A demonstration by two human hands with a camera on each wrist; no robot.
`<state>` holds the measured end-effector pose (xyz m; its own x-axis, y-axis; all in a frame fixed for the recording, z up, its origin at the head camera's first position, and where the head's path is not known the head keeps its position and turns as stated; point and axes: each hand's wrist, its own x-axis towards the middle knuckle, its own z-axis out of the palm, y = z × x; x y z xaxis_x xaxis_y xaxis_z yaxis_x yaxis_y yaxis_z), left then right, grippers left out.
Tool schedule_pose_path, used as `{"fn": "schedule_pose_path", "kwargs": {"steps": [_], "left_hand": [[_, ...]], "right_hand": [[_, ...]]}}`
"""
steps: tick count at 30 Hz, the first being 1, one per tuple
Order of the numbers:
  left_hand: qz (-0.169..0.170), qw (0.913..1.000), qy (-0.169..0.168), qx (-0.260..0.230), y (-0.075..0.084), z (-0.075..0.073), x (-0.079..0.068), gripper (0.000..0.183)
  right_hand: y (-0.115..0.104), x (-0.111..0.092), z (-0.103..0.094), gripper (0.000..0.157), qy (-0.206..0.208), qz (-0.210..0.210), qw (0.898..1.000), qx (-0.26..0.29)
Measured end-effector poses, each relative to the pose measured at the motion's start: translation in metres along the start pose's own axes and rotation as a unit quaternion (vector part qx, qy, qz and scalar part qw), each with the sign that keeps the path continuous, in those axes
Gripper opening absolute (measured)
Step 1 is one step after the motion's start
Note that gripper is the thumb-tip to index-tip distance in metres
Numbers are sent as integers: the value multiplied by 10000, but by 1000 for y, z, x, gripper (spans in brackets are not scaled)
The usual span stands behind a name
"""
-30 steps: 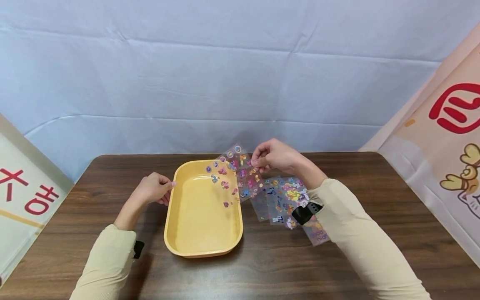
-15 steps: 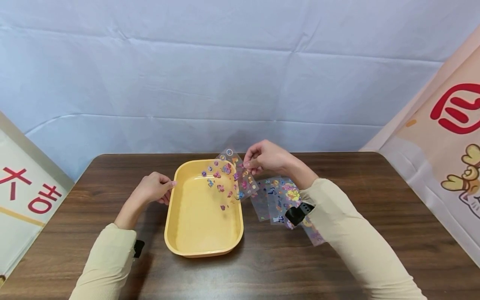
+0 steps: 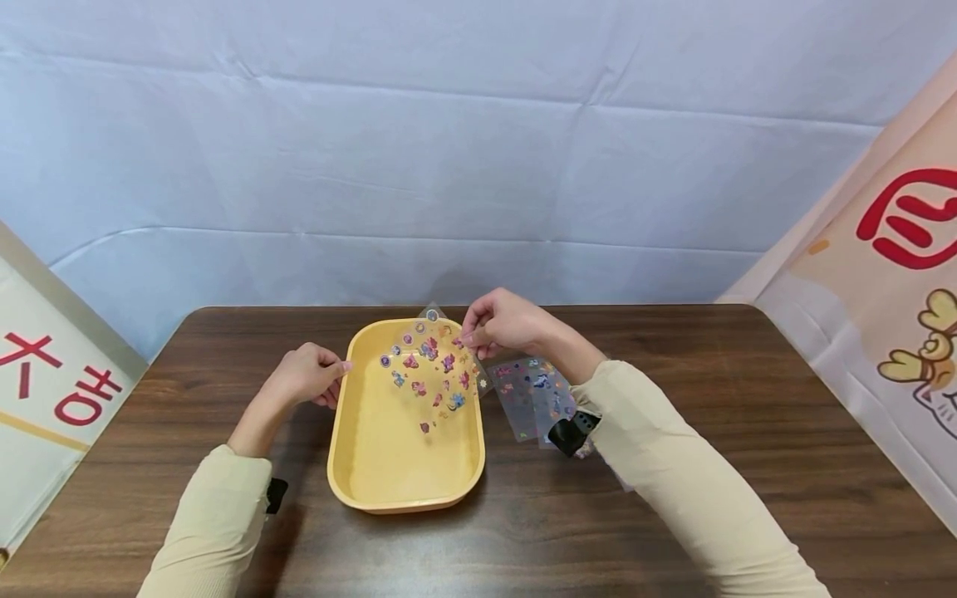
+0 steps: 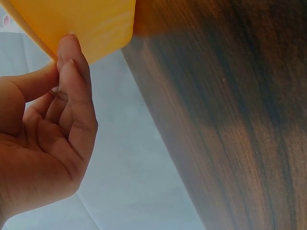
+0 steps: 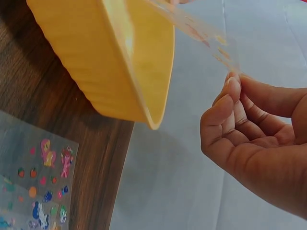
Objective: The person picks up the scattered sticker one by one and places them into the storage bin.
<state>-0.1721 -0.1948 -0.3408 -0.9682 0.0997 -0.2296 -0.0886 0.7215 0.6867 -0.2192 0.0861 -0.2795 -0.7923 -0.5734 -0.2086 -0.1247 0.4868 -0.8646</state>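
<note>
A yellow tray (image 3: 396, 448) with a raised rim stands on the table. My left hand (image 3: 306, 376) pinches its left rim; in the left wrist view thumb and fingertips meet at the rim of the tray (image 4: 103, 24). Between the thumb and fingertips of my right hand (image 3: 504, 322) is a clear sticker sheet (image 3: 429, 365) with small colourful figures. That sheet hangs over the tray's right half, and in the right wrist view the sticker sheet (image 5: 204, 36) is held by its edge above the rim.
More clear sticker sheets (image 3: 523, 403) lie overlapping on the wooden table (image 3: 740, 399) right of the tray, partly under my right forearm. A pale cloth (image 3: 419, 149) hangs behind the table. Banners with red characters (image 3: 915, 216) stand at both sides.
My right hand has moved left, carrying the sticker sheet from the tray's right edge further over its inside. The left hand and the tray stay where they were.
</note>
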Motion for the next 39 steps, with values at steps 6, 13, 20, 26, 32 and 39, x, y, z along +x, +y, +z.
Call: {"fn": "schedule_pose_path", "kwargs": {"steps": [6, 13, 20, 26, 32, 39], "left_hand": [[-44, 10000, -9, 27, 0, 0, 0, 30], [2, 10000, -23, -1, -1, 0, 0, 30], [11, 10000, -9, 22, -1, 1, 1, 30], [-27, 10000, -19, 19, 0, 2, 1, 30], [13, 9999, 0, 106, -1, 1, 1, 30], [21, 9999, -28, 123, -2, 1, 2, 30]], "right_hand": [[-4, 5, 12, 6, -176, 31, 9998, 72], [-3, 9, 24, 6, -311, -13, 9994, -130], [0, 12, 32, 7, -355, -48, 9992, -193], [-2, 12, 36, 8, -382, -84, 9991, -188], [-3, 12, 36, 6, -438, -26, 9989, -190], [0, 13, 37, 6, -455, -20, 9987, -227]]}}
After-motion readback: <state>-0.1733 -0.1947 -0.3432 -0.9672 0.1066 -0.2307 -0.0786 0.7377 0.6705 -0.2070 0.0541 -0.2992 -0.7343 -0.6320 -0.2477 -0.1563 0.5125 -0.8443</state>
